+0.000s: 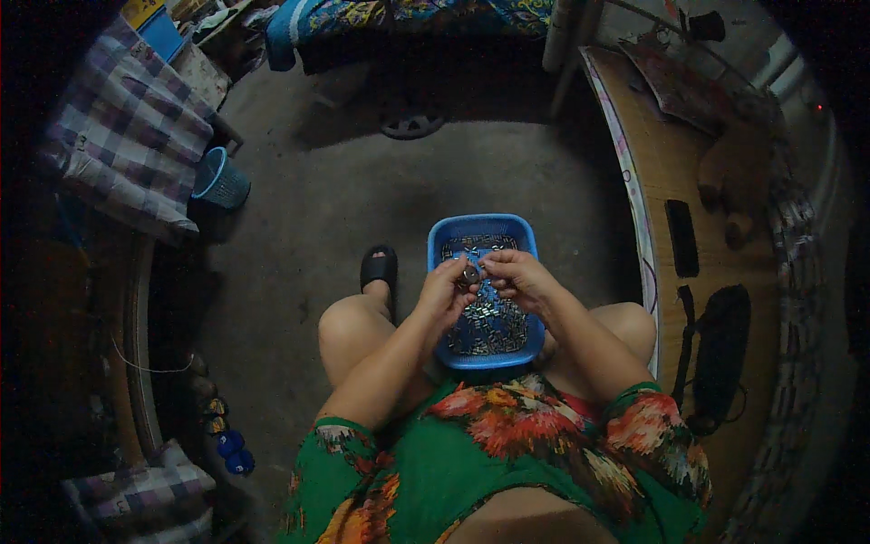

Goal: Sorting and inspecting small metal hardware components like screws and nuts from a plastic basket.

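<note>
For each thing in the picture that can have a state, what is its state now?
blue basket: upright between the knees, holding many small metal pieces.
small metal piece: pinched between both hands over the basket.
left hand: closed on the piece.
right hand: closed on the piece.
black sandal: on the foot, flat on the floor.
small blue bin: on the floor, tilted.

Both forearms reach forward, left hand (446,292) and right hand (518,276) curled, fingertips meeting, pinching between them.
</note>
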A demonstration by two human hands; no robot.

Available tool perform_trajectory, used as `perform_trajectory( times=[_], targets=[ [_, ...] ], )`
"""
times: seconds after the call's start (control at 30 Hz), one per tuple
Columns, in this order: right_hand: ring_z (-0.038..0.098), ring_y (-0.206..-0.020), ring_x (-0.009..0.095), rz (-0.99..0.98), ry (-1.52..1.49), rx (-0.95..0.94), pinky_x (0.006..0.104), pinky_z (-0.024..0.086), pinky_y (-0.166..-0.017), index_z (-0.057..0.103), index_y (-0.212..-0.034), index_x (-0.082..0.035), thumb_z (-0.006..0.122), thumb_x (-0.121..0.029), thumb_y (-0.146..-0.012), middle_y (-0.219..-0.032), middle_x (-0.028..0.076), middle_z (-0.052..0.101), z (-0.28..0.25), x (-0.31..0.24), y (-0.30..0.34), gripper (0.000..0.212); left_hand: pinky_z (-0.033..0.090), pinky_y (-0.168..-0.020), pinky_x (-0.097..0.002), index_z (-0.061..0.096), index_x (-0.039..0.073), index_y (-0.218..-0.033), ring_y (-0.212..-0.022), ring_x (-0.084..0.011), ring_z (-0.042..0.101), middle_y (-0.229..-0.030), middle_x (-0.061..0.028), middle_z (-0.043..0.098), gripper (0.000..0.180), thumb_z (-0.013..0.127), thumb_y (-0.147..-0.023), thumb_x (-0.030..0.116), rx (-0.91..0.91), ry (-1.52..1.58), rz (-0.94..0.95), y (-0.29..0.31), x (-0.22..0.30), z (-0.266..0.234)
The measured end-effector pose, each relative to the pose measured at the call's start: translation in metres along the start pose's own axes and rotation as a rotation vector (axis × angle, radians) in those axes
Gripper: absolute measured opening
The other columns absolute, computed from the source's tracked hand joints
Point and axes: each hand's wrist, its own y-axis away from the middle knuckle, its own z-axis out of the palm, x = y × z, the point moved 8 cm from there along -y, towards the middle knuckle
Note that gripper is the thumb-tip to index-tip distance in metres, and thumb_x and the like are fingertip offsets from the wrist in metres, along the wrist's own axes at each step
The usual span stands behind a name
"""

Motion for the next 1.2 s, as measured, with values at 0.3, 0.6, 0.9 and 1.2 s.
perform_trajectory(
  times=[0.3, 0.6, 0.9, 1.2],
  targets=[
    [0.042, -0.050, 0.005, -0.026, 0.258, 0.084, 0.0187, 0.032, -0.042, 0.057, -0.089, -0.005, 0.060, -0.017, -0.077, -0.064, -0.002, 0.051, -0.003, -0.001, 0.001, 0.017, 0.044, -0.046, -0.0227, 0.049, 0.006, -0.085, -0.056, -0.0132, 0.053, -0.069, -0.0044, 0.053, 0.021, 0.047, -0.086, 0.027, -0.018, -0.020, -0.002, 0.004, 0.001, 0.004],
    [0.040, -0.048, 0.004, -0.088, 0.330, 0.121, 0.0186, 0.029, -0.040, 0.060, -0.083, -0.007, 0.063, -0.019, -0.074, -0.063, -0.003, 0.051, 0.002, -0.005, 0.003, 0.015, 0.045, -0.045, -0.0223, 0.050, 0.006, -0.084, -0.055, -0.0126, 0.053, -0.070, -0.0042, 0.054, 0.021, 0.049, -0.085, 0.027, 0.025, -0.028, -0.033, 0.004, -0.002, 0.004],
    [0.055, -0.073, 0.011, -0.340, 0.432, 0.154, 0.0243, 0.044, -0.066, 0.060, -0.082, -0.001, 0.062, -0.009, -0.073, -0.077, 0.004, 0.060, 0.007, -0.018, 0.005, 0.012, 0.045, -0.047, -0.0235, 0.051, 0.006, -0.084, -0.056, -0.0128, 0.053, -0.069, -0.0048, 0.054, 0.021, 0.051, -0.084, 0.027, 0.024, -0.003, -0.037, 0.009, 0.003, 0.009],
    [0.056, -0.073, 0.012, -0.365, 0.429, 0.135, 0.0247, 0.044, -0.067, 0.059, -0.083, -0.001, 0.062, -0.009, -0.073, -0.077, 0.005, 0.060, 0.014, -0.025, 0.008, 0.013, 0.045, -0.048, -0.0248, 0.052, 0.006, -0.084, -0.057, -0.0139, 0.053, -0.069, -0.0047, 0.054, 0.019, 0.052, -0.084, 0.025, -0.036, 0.095, -0.030, 0.006, 0.001, 0.008]
  ],
)
